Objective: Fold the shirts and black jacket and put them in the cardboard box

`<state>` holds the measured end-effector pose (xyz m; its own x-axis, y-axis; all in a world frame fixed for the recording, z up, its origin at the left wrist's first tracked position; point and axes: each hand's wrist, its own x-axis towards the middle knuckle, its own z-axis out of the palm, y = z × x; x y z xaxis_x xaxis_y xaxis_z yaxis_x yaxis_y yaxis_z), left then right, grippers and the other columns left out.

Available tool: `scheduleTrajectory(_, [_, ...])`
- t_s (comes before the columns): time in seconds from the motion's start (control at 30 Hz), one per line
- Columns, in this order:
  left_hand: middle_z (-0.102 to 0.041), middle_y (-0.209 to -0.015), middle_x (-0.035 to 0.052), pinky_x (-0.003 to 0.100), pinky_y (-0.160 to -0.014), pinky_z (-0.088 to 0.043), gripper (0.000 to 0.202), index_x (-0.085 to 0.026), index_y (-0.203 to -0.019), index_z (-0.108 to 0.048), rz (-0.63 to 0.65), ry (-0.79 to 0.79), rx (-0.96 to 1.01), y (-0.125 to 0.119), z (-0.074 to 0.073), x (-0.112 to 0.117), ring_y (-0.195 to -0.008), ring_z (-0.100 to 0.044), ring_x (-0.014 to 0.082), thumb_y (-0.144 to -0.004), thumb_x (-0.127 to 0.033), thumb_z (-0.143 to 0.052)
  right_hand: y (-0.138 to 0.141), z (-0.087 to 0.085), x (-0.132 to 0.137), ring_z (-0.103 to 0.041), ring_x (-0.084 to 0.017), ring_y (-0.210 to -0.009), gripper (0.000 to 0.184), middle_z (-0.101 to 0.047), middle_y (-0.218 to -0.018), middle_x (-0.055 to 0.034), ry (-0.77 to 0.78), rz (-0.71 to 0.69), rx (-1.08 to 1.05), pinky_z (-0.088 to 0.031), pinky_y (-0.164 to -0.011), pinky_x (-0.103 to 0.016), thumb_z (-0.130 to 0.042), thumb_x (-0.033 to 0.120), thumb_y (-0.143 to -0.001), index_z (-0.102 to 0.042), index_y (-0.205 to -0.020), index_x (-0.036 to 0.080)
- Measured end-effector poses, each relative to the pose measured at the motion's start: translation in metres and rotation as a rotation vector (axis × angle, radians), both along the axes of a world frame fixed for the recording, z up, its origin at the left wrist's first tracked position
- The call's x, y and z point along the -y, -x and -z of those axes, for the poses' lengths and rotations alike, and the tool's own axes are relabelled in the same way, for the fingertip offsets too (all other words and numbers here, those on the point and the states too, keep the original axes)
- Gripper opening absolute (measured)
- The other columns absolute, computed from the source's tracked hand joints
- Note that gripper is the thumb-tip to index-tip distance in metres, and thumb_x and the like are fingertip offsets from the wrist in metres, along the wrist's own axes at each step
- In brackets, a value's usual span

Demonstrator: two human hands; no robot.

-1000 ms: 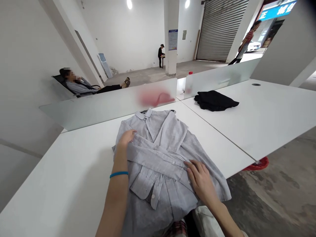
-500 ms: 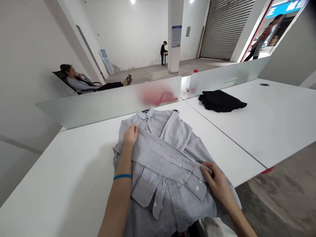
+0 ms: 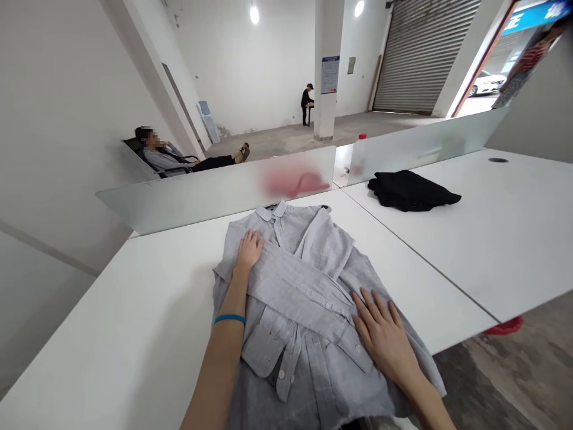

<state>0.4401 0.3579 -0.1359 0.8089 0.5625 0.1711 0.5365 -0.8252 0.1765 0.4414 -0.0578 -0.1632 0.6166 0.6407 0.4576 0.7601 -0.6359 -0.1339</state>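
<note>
Pale grey button-front shirt (image 3: 295, 292) could slide or rumple on the white laminate desk (image 3: 134, 322) if the left hand (image 3: 249, 251) and right hand (image 3: 380, 337), each grip spread flat and unclamped, press unevenly

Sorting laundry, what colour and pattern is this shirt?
The shirt is pale grey with a faint check, seen in the head view.

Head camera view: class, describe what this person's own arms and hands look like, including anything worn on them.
Both arms are bare, with no sleeves or gloves in view. The left arm wears a thin blue band at the wrist. The left hand and right hand show no rings, and the right arm shows no band.
</note>
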Motion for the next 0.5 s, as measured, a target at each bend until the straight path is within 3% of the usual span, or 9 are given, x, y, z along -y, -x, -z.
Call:
scheduleTrajectory(0.13, [-0.034,-0.148,0.018,0.045,-0.111,-0.024,0.053,-0.007,-0.14,-0.037,-0.023,-0.031,0.015,0.015,-0.007,0.009,-0.138,-0.029,0.0267,-0.096,-0.032,-0.023,-0.002,0.001,0.0,-0.035,-0.034,-0.133,0.048,-0.044,-0.143,-0.0111,0.03,-0.002,0.013,-0.032,-0.103,-0.058,-0.034,0.038,-0.095,-0.044,-0.138,0.018])
scheduleTrajectory(0.23, [-0.032,-0.149,0.0165,0.047,-0.112,-0.02,0.052,-0.009,-0.141,-0.036,-0.021,-0.066,0.023,0.047,-0.009,0.029,-0.139,-0.026,0.0272,-0.095,-0.032,-0.029,-0.001,-0.001,0.0,-0.035,-0.035,-0.133,0.048,-0.043,-0.143,-0.0125,0.061,0.001,0.012,-0.032,-0.102,-0.059,-0.033,0.035,-0.096,-0.044,-0.138,0.016])
scheduleTrajectory(0.37, [-0.031,-0.149,0.0181,0.05,-0.112,-0.019,0.054,-0.007,-0.139,-0.038,-0.045,-0.106,0.019,0.118,-0.01,0.071,-0.14,-0.021,0.0311,-0.093,-0.033,-0.034,0.0,0.0,0.0,-0.033,-0.037,-0.133,0.049,-0.042,-0.143,-0.0137,0.087,0.014,-0.016,-0.029,-0.103,-0.06,-0.033,0.032,-0.095,-0.044,-0.138,0.013])
scheduleTrajectory(0.5, [-0.036,-0.147,0.0149,0.051,-0.112,-0.02,0.051,-0.01,-0.137,-0.044,-0.006,-0.087,-0.026,0.203,-0.001,0.132,-0.139,-0.025,0.0317,-0.093,-0.035,-0.034,-0.005,-0.001,0.0,-0.032,-0.036,-0.134,0.047,-0.043,-0.142,-0.0127,0.023,-0.019,-0.151,-0.025,-0.105,-0.061,-0.029,0.026,-0.095,-0.048,-0.136,0.013])
